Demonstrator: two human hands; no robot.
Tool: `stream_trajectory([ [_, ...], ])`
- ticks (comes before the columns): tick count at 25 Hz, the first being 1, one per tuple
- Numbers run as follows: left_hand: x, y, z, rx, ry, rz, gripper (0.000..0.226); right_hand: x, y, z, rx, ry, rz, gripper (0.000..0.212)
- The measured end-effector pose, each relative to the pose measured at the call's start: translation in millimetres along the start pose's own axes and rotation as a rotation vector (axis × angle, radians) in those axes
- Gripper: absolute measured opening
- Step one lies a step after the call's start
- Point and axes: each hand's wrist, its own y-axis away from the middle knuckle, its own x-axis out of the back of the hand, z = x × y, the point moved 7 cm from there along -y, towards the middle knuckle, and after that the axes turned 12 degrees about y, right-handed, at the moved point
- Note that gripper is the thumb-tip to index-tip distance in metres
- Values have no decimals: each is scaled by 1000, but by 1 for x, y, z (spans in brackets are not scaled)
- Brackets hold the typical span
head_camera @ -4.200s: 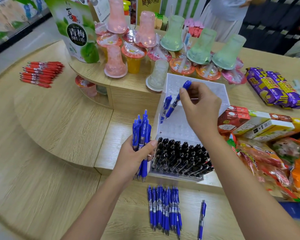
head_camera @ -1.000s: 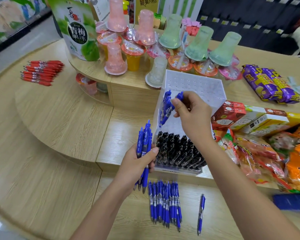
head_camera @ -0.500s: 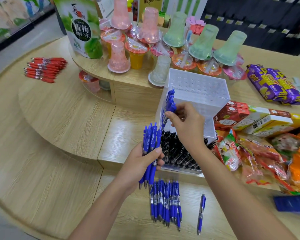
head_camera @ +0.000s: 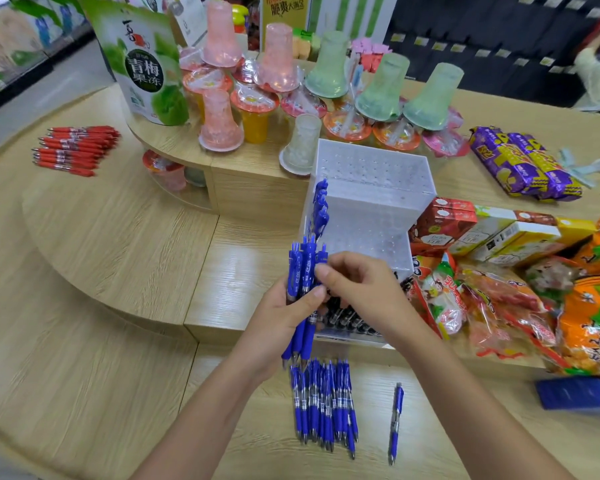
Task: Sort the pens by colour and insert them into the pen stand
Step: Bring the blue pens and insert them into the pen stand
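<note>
A white stepped pen stand (head_camera: 371, 199) stands in front of me on the wooden counter. Several blue pens (head_camera: 320, 207) stick up along its left edge, and black pens (head_camera: 347, 317) fill its lowest step, partly hidden by my hands. My left hand (head_camera: 284, 317) grips a bunch of blue pens (head_camera: 300, 271) upright. My right hand (head_camera: 357, 289) has reached across to that bunch and pinches one pen near its top. More blue pens (head_camera: 323, 403) lie in a row on the lower counter, with a single blue pen (head_camera: 395, 420) to their right. Red pens (head_camera: 75, 150) lie piled at the far left.
Jelly cups and pink and green plastic cups (head_camera: 329, 67) crowd the raised shelf behind the stand. Snack boxes (head_camera: 482, 230) and orange snack bags (head_camera: 589, 306) press against its right side. A blue box (head_camera: 575, 393) lies at the right edge. A green jelly pouch (head_camera: 142, 64) stands at the back left.
My right hand has left the pens standing in the stand and come down and left to the bunch in my left hand. The stand's left edge has gained blue pens since the oldest frame.
</note>
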Motion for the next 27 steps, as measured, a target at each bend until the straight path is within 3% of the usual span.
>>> stream_trajectory([
  [6, -19, -3, -17, 81, -20, -34, 25, 45, 6, 9, -42, -109, 229, 17],
  [9, -16, -5, -20, 105, -11, 12, 31, 81, -6, -5, 19, -155, 421, 12],
  [12, -13, -6, -21, 112, -23, 35, 34, 100, -31, -23, 127, -49, 563, 6],
  [16, -5, -6, -20, 119, -95, 70, 27, 80, -66, -29, 223, 163, 551, 5],
  [20, 5, -5, -22, 140, -86, 104, 38, 64, -88, -12, 190, 272, 520, 15],
  [24, 7, -1, -24, 168, 75, 151, 12, 47, -102, -3, 153, 397, 445, 21],
  [27, 8, 0, -20, 119, 48, 150, 9, 47, -107, -4, 134, 388, 431, 23],
])
